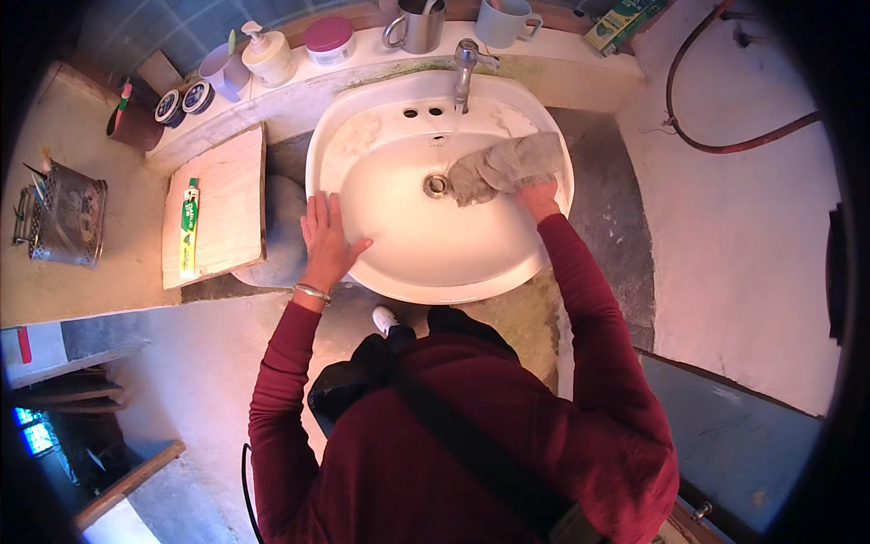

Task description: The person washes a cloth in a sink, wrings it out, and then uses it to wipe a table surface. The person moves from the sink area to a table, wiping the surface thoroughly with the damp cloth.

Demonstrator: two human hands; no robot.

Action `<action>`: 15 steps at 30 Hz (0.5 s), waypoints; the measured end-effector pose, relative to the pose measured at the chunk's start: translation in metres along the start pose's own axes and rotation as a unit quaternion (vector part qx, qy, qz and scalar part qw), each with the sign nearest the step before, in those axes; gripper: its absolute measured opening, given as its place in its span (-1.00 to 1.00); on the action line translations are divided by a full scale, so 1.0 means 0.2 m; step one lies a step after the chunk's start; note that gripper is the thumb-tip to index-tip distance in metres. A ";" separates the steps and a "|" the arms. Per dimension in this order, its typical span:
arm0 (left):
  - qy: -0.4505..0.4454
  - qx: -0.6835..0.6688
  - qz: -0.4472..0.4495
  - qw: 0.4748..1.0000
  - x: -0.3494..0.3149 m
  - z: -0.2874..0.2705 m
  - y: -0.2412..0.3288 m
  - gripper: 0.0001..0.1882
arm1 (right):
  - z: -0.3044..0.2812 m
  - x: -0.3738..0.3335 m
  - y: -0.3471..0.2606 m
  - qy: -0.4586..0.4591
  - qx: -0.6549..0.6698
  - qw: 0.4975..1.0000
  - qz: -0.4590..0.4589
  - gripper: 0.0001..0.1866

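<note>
A white washbasin [399,254] lies in front of me, with a metal tap [464,72] at its far rim and a drain [436,186] in the bowl. My right hand [539,198] grips a grey-brown cloth [517,165] at the basin's right side. The cloth hangs inside the bowl, its left end beside the drain. Resting on the left rim is my left hand [326,238], fingers spread and nothing in it. A bracelet circles that wrist.
Along the back ledge stand a metal mug [420,29], a light mug [504,25], a pink-lidded jar [330,42] and a pump bottle [267,56]. Left of the basin, a toothpaste tube [189,228] lies on a board [231,204]. A hose [716,147] hangs at right.
</note>
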State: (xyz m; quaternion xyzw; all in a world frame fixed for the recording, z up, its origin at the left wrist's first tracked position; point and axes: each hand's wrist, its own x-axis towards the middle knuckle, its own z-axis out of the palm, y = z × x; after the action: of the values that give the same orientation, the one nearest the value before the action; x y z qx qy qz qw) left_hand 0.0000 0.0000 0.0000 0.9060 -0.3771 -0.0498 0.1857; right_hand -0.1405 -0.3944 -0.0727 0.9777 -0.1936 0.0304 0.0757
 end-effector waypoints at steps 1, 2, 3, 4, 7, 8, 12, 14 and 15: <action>0.005 -0.001 -0.007 1.000 -0.01 0.01 0.02 0.12 | -0.09 0.00 0.01 -0.007 0.004 1.000 0.004 -0.50; 0.009 -0.002 -0.015 1.000 -0.01 0.02 0.03 0.12 | -0.13 0.01 0.01 -0.013 0.009 1.000 0.008 -0.53; 0.028 0.060 0.021 0.998 0.15 -0.19 -0.12 0.12 | -0.10 0.26 -0.16 -0.021 0.029 0.999 0.019 -0.56; 0.021 0.054 0.022 0.998 0.15 -0.16 -0.11 0.12 | -0.05 0.35 -0.13 -0.085 0.000 0.996 0.002 -0.58; -0.003 0.068 0.011 0.998 0.09 -0.15 -0.11 0.12 | -0.06 0.52 -0.20 -0.171 0.060 0.983 0.011 -0.50; -0.008 0.074 0.007 0.997 0.08 -0.14 -0.11 0.12 | -0.10 0.51 -0.20 -0.197 0.074 0.977 0.017 -0.50; -0.018 0.050 0.008 0.999 0.02 -0.03 -0.06 0.10 | -0.18 0.29 -0.12 -0.250 0.020 0.967 0.034 -0.61; -0.024 0.018 0.017 0.999 0.01 0.01 -0.01 0.08 | 0.10 0.08 0.04 -0.072 -0.002 0.996 0.043 -0.59; -0.016 0.017 0.021 1.000 0.00 0.03 -0.01 0.07 | 0.10 0.03 0.02 0.047 0.009 0.999 0.022 -0.58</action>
State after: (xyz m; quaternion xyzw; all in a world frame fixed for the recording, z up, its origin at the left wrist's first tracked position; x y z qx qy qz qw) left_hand 0.0003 -0.0007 -0.0058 0.8998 -0.4001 -0.0539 0.1655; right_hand -0.1359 -0.4026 -0.0908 0.9712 -0.2114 0.0802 0.0757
